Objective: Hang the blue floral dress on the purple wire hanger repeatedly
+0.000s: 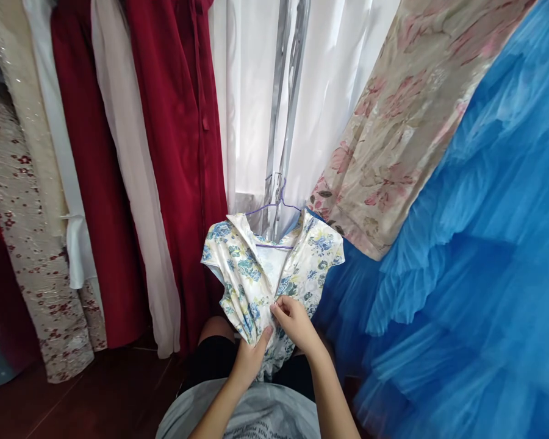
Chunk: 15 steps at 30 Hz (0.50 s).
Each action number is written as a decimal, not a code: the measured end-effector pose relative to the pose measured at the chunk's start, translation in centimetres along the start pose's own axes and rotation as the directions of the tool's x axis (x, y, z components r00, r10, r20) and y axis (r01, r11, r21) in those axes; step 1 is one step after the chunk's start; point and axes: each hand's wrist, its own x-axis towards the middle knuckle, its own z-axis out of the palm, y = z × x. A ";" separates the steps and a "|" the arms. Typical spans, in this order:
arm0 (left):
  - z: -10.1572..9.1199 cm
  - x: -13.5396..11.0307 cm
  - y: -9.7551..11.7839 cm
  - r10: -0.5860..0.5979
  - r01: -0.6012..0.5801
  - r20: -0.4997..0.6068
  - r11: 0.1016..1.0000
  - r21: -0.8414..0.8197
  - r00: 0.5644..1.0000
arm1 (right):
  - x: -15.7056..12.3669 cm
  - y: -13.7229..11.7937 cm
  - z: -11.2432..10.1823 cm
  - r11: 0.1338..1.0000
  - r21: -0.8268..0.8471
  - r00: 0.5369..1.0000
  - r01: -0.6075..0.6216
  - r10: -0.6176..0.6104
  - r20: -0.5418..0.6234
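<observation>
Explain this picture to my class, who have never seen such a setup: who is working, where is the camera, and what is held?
There is no machine, just a person's two bare hands. The camera sits on their head, looking forward and down. In front of them is a flowered garment on a purple hanger. The left hand grips its front lower down; the right hand pinches it near the neckline's point. Around it, dark red clothing and a ruffled blue garment hang above the floor.
</observation>
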 end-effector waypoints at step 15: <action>0.1 -0.4 5.3 0.439 -0.387 -0.153 0.879 0.279 0.886 | -3.1 -4.0 -3.1 0.999 -0.024 0.991 0.043 -0.040 0.126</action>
